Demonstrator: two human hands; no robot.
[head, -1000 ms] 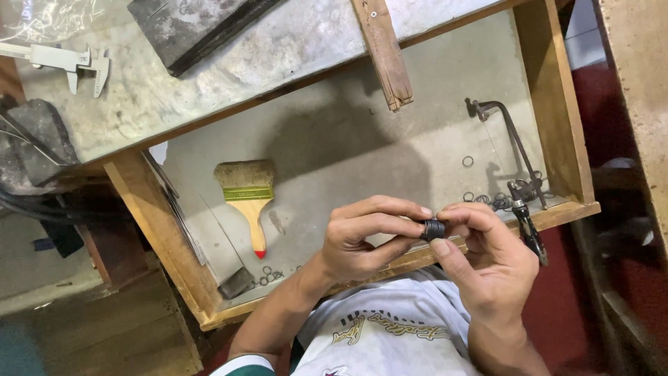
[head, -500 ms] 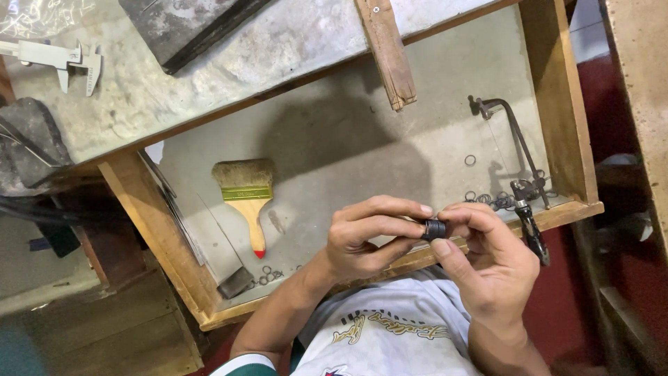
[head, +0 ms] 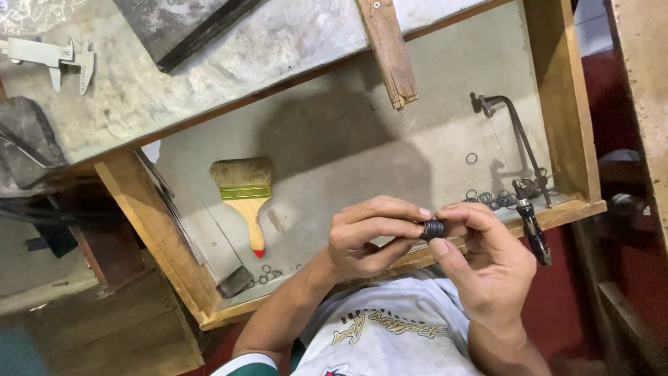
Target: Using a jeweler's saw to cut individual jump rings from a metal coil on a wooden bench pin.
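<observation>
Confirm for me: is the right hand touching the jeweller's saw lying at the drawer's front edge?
Apart. The head view shows the right hand pinching a small dark coil with the left hand, while the jeweller's saw lies beyond it, a visible gap between.

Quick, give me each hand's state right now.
Left hand: fingertips pinched on the small dark ribbed cylinder.
Right hand: also pinching the same cylinder, from the other end.
</observation>
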